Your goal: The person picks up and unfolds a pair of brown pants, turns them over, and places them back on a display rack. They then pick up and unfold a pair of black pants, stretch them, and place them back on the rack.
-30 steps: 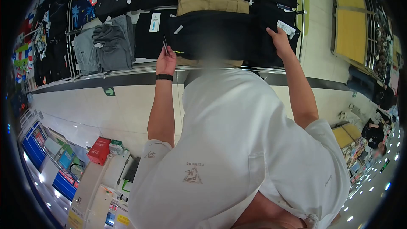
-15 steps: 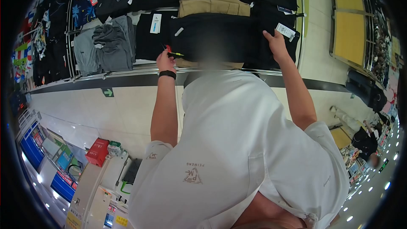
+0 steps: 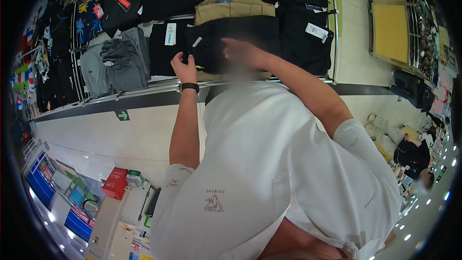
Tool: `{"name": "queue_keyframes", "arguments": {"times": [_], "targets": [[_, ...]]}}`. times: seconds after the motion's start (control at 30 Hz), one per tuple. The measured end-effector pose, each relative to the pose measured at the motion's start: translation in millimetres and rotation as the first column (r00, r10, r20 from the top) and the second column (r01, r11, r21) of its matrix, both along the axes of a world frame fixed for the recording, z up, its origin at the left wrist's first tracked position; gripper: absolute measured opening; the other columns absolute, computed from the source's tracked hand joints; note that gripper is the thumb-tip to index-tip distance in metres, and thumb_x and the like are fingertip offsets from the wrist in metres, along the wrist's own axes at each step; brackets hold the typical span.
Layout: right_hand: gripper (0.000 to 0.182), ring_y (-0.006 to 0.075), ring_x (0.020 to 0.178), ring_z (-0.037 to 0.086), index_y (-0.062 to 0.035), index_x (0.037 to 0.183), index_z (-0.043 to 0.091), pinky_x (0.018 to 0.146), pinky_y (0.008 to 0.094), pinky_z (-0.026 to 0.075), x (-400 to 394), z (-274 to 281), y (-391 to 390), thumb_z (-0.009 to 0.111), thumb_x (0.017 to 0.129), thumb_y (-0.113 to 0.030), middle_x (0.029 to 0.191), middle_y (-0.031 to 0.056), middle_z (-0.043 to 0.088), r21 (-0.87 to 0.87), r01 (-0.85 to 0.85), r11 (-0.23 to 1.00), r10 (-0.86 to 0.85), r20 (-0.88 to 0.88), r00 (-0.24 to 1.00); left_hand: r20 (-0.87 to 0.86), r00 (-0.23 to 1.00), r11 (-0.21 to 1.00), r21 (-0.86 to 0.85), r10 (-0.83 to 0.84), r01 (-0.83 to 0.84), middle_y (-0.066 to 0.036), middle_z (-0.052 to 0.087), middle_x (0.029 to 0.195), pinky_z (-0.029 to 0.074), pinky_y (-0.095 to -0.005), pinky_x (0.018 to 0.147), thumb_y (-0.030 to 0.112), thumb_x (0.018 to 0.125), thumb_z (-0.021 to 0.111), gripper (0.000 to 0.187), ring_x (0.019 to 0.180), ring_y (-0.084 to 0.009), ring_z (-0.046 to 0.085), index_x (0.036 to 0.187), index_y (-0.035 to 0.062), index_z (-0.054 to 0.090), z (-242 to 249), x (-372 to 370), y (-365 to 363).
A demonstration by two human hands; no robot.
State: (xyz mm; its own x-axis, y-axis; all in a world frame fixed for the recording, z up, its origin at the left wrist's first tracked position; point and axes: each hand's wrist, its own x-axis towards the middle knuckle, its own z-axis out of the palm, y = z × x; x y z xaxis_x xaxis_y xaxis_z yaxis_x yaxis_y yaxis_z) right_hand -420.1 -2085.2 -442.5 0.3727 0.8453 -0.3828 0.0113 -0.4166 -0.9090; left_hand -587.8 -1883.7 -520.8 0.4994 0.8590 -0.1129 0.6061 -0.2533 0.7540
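Observation:
A folded black garment [image 3: 262, 33] lies across the front of the rack, with a small white piece [image 3: 197, 42] on it. My left hand [image 3: 185, 69], with a black band at the wrist, is at the garment's front left edge. Its thumb and fingers are apart, and nothing shows in them. A yellow-green tip [image 3: 199, 67] shows just beside it. My right hand [image 3: 245, 54] is over the middle of the black garment, its fingers stretched to the left and partly lost in a blur. Left of the small piece lies a white and blue tag [image 3: 170, 34].
Folded grey trousers [image 3: 126, 62] lie on the left and tan trousers [image 3: 236, 9] lie behind the black garment. A metal rail [image 3: 161, 85] runs along the rack's front. A white tag [image 3: 316, 32] rests on black clothing at the right. A person [image 3: 413, 156] is at far right.
My right hand has left the white tag at the right and moved left over the black garment. My left hand has opened; the red and yellow-green item at it is now mostly out of sight.

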Motion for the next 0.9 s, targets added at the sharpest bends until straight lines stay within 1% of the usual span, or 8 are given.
{"name": "queue_keyframes", "arguments": {"times": [0.1,0.17,0.3,0.37,0.47,0.57,0.83,0.9], "targets": [[0.050,0.0265,0.106,0.065,-0.0031,0.140,0.047,0.093,0.0361,0.049,3.2,-20.1,-25.7,0.060,0.094,-0.020,0.115,0.0145,0.068,-0.032,-0.033,0.999,0.037,0.123,0.992,-0.008,1.000,0.999,-0.033,-0.026,0.026,-0.018,0.056,0.116,0.046,-0.0390,0.095,0.020,0.083,0.073,0.044,0.106,-0.0293,0.057,0.118,-0.0014,0.056,-10.5,-1.6,7.8],[0.044,0.0290,0.104,0.066,-0.0022,0.131,0.056,0.092,0.0372,0.050,9.2,-27.5,-54.7,0.062,0.092,-0.020,0.113,0.0156,0.068,-0.183,0.159,0.970,-0.149,0.065,0.987,0.008,0.999,0.996,-0.082,-0.033,0.033,-0.019,0.058,0.114,0.046,-0.0391,0.094,0.023,0.083,0.075,0.049,0.105,-0.0293,0.058,0.119,-0.0024,0.054,-17.9,-1.4,9.3],[0.042,0.0333,0.105,0.065,-0.0028,0.123,0.061,0.092,0.0389,0.051,17.4,-41.8,-107.2,0.065,0.087,-0.023,0.116,0.0191,0.066,-0.306,0.461,0.833,-0.321,0.412,0.853,-0.046,0.996,0.973,-0.220,-0.077,0.065,-0.021,0.064,0.113,0.049,-0.0392,0.092,0.035,0.082,0.078,0.065,0.103,-0.0298,0.063,0.127,-0.0047,0.050,-26.4,3.8,16.2],[0.050,0.0341,0.108,0.064,0.0002,0.126,0.058,0.094,0.0391,0.050,21.1,-54.3,-124.6,0.069,0.084,-0.025,0.119,0.0212,0.064,-0.329,0.540,0.774,-0.368,0.461,0.808,-0.074,0.990,0.961,-0.260,-0.117,0.094,-0.022,0.064,0.114,0.049,-0.0392,0.092,0.039,0.081,0.078,0.071,0.103,-0.0304,0.064,0.129,-0.0057,0.050,-28.1,8.4,22.4],[0.076,0.0346,0.118,0.059,0.0077,0.134,0.046,0.100,0.0389,0.047,21.1,-74.1,-133.9,0.078,0.077,-0.031,0.126,0.0273,0.059,-0.478,0.621,0.621,-0.553,0.294,0.779,-0.138,0.970,0.941,-0.305,-0.198,0.149,-0.024,0.064,0.115,0.049,-0.0389,0.092,0.045,0.079,0.078,0.080,0.105,-0.0312,0.064,0.131,-0.0073,0.049,-26.5,15.0,30.9],[0.078,0.0350,0.122,0.057,0.0076,0.135,0.046,0.102,0.0375,0.046,18.1,-77.2,-128.5,0.079,0.076,-0.032,0.129,0.0277,0.058,-0.520,0.594,0.614,-0.462,0.374,0.805,-0.167,0.949,0.935,-0.284,-0.268,0.214,-0.024,0.065,0.114,0.049,-0.0375,0.093,0.051,0.078,0.077,0.082,0.106,-0.0317,0.064,0.129,-0.0091,0.053,-34.2,20.3,41.2],[0.079,0.0363,0.122,0.057,0.0073,0.134,0.046,0.103,0.0395,0.045,7.4,-67.3,-124.5,0.081,0.074,-0.030,0.129,0.0272,0.058,-0.509,0.556,0.657,-0.544,0.190,0.817,-0.188,0.924,0.895,-0.372,-0.332,0.246,-0.026,0.064,0.118,0.047,-0.0377,0.095,0.053,0.077,0.076,0.082,0.110,-0.0327,0.063,0.123,-0.0125,0.057,-26.5,32.1,45.7],[0.082,0.0367,0.122,0.056,0.0072,0.136,0.042,0.103,0.0402,0.045,2.4,-47.4,-117.3,0.082,0.074,-0.029,0.128,0.0275,0.058,-0.510,0.577,0.638,-0.351,0.474,0.807,-0.214,0.916,0.905,-0.340,-0.340,0.257,-0.027,0.064,0.118,0.046,-0.0381,0.096,0.054,0.076,0.076,0.084,0.112,-0.0333,0.062,0.123,-0.0134,0.057,-27.1,32.6,46.9]]}}
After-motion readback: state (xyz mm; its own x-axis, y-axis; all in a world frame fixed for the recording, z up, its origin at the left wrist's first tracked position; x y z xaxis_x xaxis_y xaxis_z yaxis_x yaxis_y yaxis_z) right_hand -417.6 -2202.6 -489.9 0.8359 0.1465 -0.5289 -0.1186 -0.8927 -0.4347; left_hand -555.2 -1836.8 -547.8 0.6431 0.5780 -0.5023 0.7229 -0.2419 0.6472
